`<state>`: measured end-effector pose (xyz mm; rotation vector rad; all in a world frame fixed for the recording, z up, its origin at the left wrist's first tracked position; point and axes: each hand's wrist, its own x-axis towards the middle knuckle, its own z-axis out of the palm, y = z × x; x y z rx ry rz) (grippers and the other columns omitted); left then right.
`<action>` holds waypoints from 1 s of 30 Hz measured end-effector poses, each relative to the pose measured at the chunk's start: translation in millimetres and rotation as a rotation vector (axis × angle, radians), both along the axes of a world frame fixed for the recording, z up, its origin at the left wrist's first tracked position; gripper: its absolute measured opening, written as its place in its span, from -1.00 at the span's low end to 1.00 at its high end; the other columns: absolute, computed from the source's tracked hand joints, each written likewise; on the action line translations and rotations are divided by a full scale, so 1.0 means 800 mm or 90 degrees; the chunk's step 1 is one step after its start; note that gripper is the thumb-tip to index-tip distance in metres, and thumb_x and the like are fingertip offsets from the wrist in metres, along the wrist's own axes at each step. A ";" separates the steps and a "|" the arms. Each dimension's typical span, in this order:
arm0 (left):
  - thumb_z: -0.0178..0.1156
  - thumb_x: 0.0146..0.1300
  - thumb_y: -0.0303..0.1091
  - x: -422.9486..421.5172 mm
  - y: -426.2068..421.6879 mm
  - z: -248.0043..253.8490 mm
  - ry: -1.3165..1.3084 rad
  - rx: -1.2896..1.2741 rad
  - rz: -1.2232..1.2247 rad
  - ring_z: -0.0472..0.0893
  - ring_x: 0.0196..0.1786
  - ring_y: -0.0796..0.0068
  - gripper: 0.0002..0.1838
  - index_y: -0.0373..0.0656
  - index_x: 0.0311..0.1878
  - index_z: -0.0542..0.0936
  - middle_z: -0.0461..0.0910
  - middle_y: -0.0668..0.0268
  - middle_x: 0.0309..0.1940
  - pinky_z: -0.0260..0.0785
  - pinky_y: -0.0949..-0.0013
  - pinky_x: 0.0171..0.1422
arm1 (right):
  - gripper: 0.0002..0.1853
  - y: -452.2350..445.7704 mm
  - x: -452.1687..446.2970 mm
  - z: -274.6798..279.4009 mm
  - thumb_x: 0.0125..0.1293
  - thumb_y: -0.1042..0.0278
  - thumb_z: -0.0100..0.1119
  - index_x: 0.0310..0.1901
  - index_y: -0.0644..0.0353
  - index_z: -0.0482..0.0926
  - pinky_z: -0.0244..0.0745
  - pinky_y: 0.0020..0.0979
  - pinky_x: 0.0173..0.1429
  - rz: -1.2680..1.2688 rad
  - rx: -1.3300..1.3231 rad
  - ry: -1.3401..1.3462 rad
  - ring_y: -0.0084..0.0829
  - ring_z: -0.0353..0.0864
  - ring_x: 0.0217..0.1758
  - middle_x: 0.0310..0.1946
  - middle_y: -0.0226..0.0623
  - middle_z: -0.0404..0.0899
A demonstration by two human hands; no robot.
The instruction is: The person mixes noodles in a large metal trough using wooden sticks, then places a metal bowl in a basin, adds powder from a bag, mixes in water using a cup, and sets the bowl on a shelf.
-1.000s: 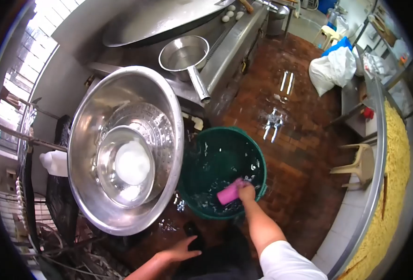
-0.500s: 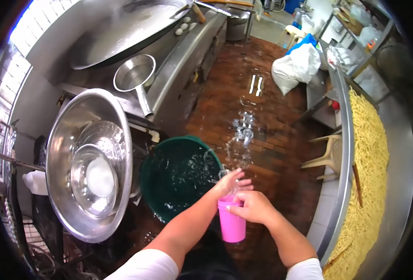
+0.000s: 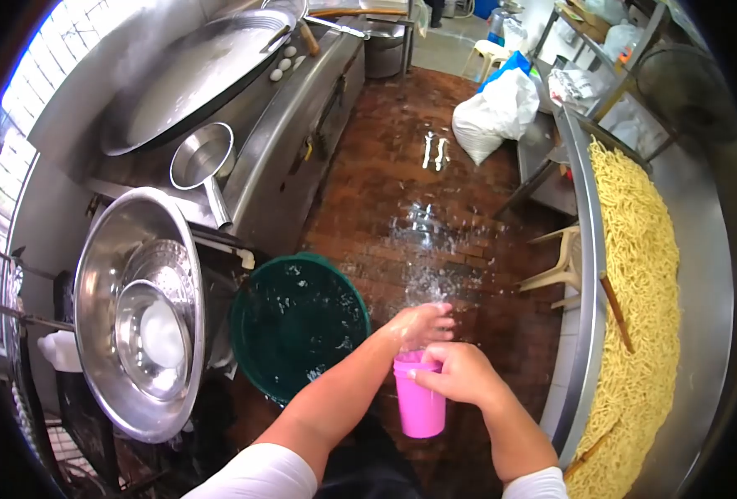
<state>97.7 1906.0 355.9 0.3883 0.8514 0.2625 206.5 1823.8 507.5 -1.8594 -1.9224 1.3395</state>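
In the head view, my right hand [image 3: 462, 373] grips a pink plastic cup [image 3: 421, 403] at its rim, thumb on the near side. The cup hangs nearly upright. Just beyond the rim is my left hand [image 3: 422, 326], wet, with its fingers stretched out and holding nothing. Splashed water [image 3: 431, 283] shows past its fingertips over the floor. To the left of my forearm stands a large green tub [image 3: 298, 333] with water in it.
A big steel basin [image 3: 102, 349] with a smaller bowl stands at the left. Behind it are a steel saucepan [image 3: 198, 166] and a steaming wok [image 3: 177, 91]. Yellow noodles [image 3: 635, 316] fill a metal-edged trough at the right. A white sack [image 3: 493, 116] rests on the wet brick floor [image 3: 368, 191].
The view has swung slightly, shifting the surroundings left. My left hand's fingers have turned, and the splash beyond them has spread. The cup remains in my right hand.
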 end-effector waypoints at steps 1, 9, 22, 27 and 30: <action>0.13 0.39 -0.05 0.001 -0.005 -0.010 -0.063 0.038 0.017 0.54 -0.11 0.30 -0.59 -0.24 0.01 0.51 0.58 0.14 -0.10 0.41 0.30 -0.03 | -0.69 -0.001 0.002 -0.004 0.09 0.04 0.38 -0.42 0.14 0.64 0.53 -0.27 -0.29 -0.028 0.019 0.033 -0.24 0.65 -0.45 -0.52 -0.20 0.64; 0.17 0.24 -0.50 0.001 -0.004 -0.016 -0.112 0.015 0.168 0.50 0.23 0.14 -0.85 -0.18 -0.13 0.47 0.59 0.11 0.00 0.48 0.06 0.13 | -0.74 -0.009 0.010 0.010 0.09 0.16 0.44 -0.46 0.16 0.63 0.48 -0.37 -0.35 -0.019 0.161 0.090 -0.38 0.60 -0.50 -0.54 -0.26 0.61; -0.01 0.07 -0.60 -0.013 -0.038 0.002 -0.084 -0.065 0.132 0.59 -0.18 0.17 -0.84 -0.09 -0.36 0.49 0.57 0.15 -0.27 0.50 0.20 -0.07 | -0.71 -0.028 0.003 -0.011 0.06 0.09 0.41 -0.41 0.16 0.64 0.53 -0.32 -0.28 -0.068 -0.004 0.074 -0.31 0.67 -0.43 -0.52 -0.21 0.65; -0.01 0.07 -0.56 -0.023 -0.043 -0.019 -0.233 0.014 0.057 0.10 -0.71 0.45 -0.82 -0.03 -0.54 0.47 0.35 0.32 -0.69 -0.11 0.41 -0.58 | -0.70 -0.036 0.007 -0.008 0.05 0.09 0.43 -0.41 0.16 0.65 0.53 -0.34 -0.27 -0.084 -0.021 0.104 -0.35 0.66 -0.43 -0.52 -0.22 0.65; 0.07 0.31 -0.21 -0.034 -0.032 0.000 -0.116 -0.065 -0.040 0.30 -0.63 0.36 -0.78 -0.08 -0.39 0.56 0.44 0.27 -0.59 0.14 0.38 -0.51 | -0.77 -0.039 0.003 -0.001 0.08 0.25 0.47 -0.47 0.18 0.62 0.43 -0.45 -0.36 -0.032 0.029 0.151 -0.56 0.53 -0.49 -0.56 -0.37 0.58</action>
